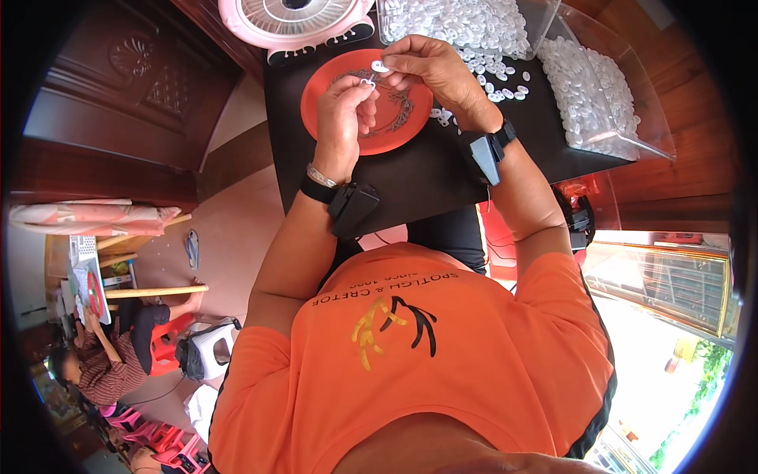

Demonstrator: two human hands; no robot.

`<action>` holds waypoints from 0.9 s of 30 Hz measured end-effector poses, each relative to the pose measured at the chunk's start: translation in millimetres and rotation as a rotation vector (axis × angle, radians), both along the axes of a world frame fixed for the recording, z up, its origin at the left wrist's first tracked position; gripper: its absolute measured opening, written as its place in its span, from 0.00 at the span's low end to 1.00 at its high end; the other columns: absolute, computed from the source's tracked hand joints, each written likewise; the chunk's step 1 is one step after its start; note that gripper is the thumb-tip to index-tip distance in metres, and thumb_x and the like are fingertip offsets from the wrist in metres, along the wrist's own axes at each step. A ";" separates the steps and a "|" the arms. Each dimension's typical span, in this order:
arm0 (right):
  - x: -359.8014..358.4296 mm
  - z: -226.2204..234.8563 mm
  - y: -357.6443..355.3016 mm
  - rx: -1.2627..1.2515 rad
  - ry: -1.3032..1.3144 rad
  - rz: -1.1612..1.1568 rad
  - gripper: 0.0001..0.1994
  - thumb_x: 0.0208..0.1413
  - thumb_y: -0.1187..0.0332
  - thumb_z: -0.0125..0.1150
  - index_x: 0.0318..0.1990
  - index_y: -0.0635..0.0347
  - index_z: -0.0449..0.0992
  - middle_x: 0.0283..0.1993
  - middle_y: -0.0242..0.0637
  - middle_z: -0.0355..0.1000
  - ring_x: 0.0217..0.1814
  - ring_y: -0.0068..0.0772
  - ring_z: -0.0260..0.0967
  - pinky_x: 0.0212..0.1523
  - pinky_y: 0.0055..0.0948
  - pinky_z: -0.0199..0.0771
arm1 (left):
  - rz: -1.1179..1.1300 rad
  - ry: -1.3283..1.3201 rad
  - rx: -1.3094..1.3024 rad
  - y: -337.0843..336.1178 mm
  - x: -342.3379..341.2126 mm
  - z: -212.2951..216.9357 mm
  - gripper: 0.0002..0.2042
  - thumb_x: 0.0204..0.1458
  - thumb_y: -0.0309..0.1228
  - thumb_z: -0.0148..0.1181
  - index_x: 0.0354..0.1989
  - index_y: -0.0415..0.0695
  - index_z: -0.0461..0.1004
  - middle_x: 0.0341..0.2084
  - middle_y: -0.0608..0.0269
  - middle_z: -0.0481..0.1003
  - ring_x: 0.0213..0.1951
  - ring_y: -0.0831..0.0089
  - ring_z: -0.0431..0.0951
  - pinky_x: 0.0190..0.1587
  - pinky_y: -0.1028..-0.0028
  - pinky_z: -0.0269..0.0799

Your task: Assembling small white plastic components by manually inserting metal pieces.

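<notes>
The left hand (345, 107) pinches a small metal clip (368, 81) and the right hand (430, 67) pinches a white plastic piece (380, 67), the two meeting just above an orange plate (324, 91) ringed with small dark metal parts (399, 110). More white pieces spill from clear plastic bags (600, 95) onto the black tabletop (426, 174) just beyond the right hand. A pink round fan (294, 20) stands behind the plate.

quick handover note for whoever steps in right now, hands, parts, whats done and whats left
Left hand: pinches a small metal ring over the orange plate.
Right hand: holds one white oval piece right at the ring.
Parts: dark metal bits on the plate; loose white pieces on the black table; more in two clear bags.
Done: no finished pile that I can tell.
Left: ring and piece look not yet joined; many white pieces remain.
</notes>
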State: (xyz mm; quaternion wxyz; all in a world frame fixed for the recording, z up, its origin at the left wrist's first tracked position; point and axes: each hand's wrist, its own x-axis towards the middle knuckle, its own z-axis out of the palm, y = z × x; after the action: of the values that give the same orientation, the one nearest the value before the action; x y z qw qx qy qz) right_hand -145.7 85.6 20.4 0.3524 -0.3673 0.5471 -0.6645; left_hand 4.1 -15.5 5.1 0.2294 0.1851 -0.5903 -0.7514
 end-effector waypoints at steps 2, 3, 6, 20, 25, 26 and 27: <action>3.2 0.6 -1.3 0.003 0.008 -0.020 0.08 0.53 0.72 0.60 0.39 0.65 0.74 0.31 0.35 0.76 0.28 0.19 0.72 0.33 0.18 0.74 | 0.014 0.015 0.023 1.7 -1.2 -1.0 0.08 0.51 0.31 0.51 0.26 0.42 0.72 0.16 0.69 0.69 0.16 0.82 0.66 0.18 0.83 0.56; 5.6 1.2 -1.7 0.002 0.008 -0.020 0.08 0.53 0.72 0.60 0.39 0.65 0.74 0.31 0.35 0.76 0.28 0.19 0.72 0.33 0.18 0.74 | 0.027 0.032 0.047 1.9 -1.4 -1.3 0.06 0.50 0.31 0.52 0.25 0.43 0.72 0.15 0.71 0.69 0.15 0.83 0.65 0.15 0.84 0.55; 9.7 0.9 -1.9 0.000 0.035 -0.040 0.07 0.54 0.72 0.60 0.39 0.65 0.74 0.31 0.35 0.76 0.28 0.19 0.72 0.33 0.18 0.74 | 0.034 0.047 0.055 2.0 -1.4 -1.2 0.07 0.50 0.31 0.52 0.25 0.42 0.72 0.15 0.70 0.69 0.15 0.83 0.65 0.15 0.84 0.55; 18.6 2.3 -2.5 -0.016 0.092 -0.113 0.07 0.51 0.71 0.62 0.36 0.64 0.76 0.29 0.33 0.75 0.29 0.19 0.72 0.32 0.16 0.73 | 0.052 0.042 0.071 2.5 -1.9 -2.8 0.06 0.49 0.31 0.53 0.24 0.43 0.72 0.16 0.70 0.69 0.15 0.83 0.66 0.15 0.84 0.55; 21.1 3.1 -2.5 -0.014 0.152 -0.128 0.07 0.51 0.71 0.62 0.35 0.65 0.75 0.29 0.34 0.75 0.29 0.19 0.73 0.31 0.16 0.72 | 0.061 0.029 0.065 3.1 -2.0 -2.5 0.06 0.49 0.31 0.53 0.24 0.43 0.72 0.16 0.70 0.69 0.16 0.83 0.66 0.15 0.84 0.55; 22.3 3.7 -2.6 -0.013 0.167 -0.132 0.07 0.51 0.71 0.62 0.35 0.65 0.75 0.29 0.34 0.75 0.30 0.19 0.73 0.31 0.16 0.72 | 0.064 0.031 0.066 2.8 -1.9 -3.2 0.06 0.49 0.31 0.53 0.24 0.44 0.72 0.16 0.70 0.69 0.16 0.83 0.66 0.15 0.84 0.55; 22.3 3.2 -3.3 -0.014 0.167 -0.130 0.07 0.51 0.71 0.62 0.35 0.65 0.75 0.29 0.34 0.75 0.30 0.19 0.73 0.31 0.16 0.72 | 0.067 0.032 0.067 2.3 -1.8 -3.7 0.06 0.49 0.31 0.53 0.24 0.44 0.72 0.16 0.70 0.69 0.16 0.83 0.66 0.15 0.84 0.55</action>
State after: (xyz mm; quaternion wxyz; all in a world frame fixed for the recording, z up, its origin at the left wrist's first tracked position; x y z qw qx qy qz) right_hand -123.4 82.3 23.6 0.2590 -0.3875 0.5927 -0.6568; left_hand 2.3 -13.1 1.5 0.2575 0.2002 -0.5545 -0.7656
